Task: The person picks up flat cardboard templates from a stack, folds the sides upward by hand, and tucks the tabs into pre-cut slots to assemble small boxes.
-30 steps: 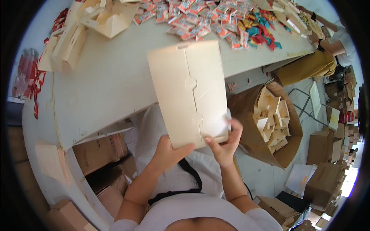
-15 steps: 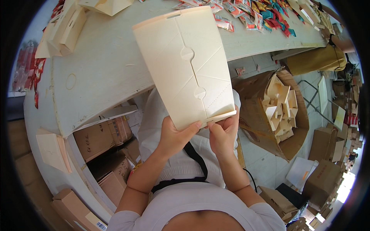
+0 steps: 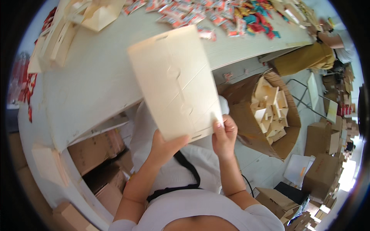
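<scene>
A cream cardboard box (image 3: 175,86), folded flat-sided with creases and interlocking round tabs down its face, is held up over my lap. It tilts slightly, its far end above the table. My left hand (image 3: 167,148) grips its near left corner, thumb lying on the face. At the near right corner my right hand (image 3: 224,135) pinches the edge between thumb and fingers. A slot shows near each end of the face. The box's underside is hidden, and its surface is a little blurred.
The pale table (image 3: 88,88) curves around my left and front. Small red-and-white packets (image 3: 185,13) and colourful packets (image 3: 260,23) lie along its far side. Folded cream boxes (image 3: 58,42) stand far left. A large carton (image 3: 239,104) of cream pieces sits right; a person (image 3: 327,42) works beyond.
The box has come down and left in view, and its near-end flap now lies flat against the face. My right hand has shifted to the right corner. The view has also moved.
</scene>
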Available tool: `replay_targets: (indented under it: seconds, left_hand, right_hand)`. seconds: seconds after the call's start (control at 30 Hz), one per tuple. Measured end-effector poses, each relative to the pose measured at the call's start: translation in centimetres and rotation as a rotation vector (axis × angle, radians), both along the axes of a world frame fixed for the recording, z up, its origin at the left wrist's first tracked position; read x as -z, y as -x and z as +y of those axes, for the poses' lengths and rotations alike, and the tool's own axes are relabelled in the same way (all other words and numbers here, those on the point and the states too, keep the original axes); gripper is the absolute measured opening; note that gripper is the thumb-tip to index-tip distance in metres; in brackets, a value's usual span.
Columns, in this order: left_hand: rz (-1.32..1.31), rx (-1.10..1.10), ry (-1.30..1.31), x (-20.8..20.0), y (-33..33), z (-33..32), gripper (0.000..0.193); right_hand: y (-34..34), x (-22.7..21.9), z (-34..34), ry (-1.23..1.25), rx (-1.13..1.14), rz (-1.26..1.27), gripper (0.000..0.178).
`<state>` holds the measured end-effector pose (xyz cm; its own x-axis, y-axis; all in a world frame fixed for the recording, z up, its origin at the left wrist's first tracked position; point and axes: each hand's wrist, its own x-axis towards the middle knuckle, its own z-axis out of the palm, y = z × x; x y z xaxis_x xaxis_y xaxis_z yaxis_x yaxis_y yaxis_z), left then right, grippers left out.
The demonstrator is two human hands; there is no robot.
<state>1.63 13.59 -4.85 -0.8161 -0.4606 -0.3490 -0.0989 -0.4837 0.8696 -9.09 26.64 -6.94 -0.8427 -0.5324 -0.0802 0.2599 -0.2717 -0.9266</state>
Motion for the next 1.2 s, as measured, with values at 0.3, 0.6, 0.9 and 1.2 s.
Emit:
replay_targets:
  seconds: [0.3, 0.6, 0.9, 1.2]
  left_hand:
    - [0.089, -0.170, -0.143, 1.4, -1.6, -0.3, 0.034]
    - [0.163, 0.060, 0.094, 1.2, -1.2, 0.0, 0.037]
    - [0.326, 0.418, 0.197, -0.5, -1.7, -0.6, 0.059]
    - [0.093, 0.407, 0.126, -0.4, -1.7, -1.6, 0.039]
  right_hand:
    - [0.6, -0.8, 1.9, -0.264, -0.291, 0.094, 0.017]
    - [0.7, -5.2, -1.0, -0.665, -0.234, 0.947, 0.100]
    - [-0.7, -1.6, -1.5, -0.519, -0.363, 0.760, 0.118]
    - [-0.2, -2.6, -1.8, -0.456, -0.293, 0.784, 0.100]
